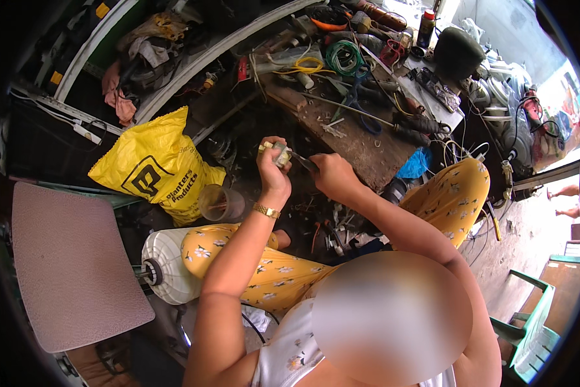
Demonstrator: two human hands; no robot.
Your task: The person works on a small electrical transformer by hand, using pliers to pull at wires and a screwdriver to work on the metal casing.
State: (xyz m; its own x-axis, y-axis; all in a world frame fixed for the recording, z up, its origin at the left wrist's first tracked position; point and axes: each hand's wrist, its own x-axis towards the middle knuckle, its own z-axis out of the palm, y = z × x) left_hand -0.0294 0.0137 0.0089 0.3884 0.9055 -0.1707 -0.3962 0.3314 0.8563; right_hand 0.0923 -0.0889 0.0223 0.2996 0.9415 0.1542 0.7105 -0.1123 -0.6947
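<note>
Pale part point(282, 156), partly finger-covered, grasped in left grip point(274, 166); right grip point(332, 175) clasps dark tool point(305, 162), rear hidden.

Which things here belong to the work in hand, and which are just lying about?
Likely in the work, being held:
small pale piece, left hand
thin dark tool, right hand

Apparently just lying about:
yellow sack
green wire coil
red-capped bottle

a yellow sack point(138, 158) stands left of centre, a pinkish padded panel point(77, 264) at far left, coiled green wire point(343, 58) near the top, a green plastic chair point(542, 308) lower right.
</note>
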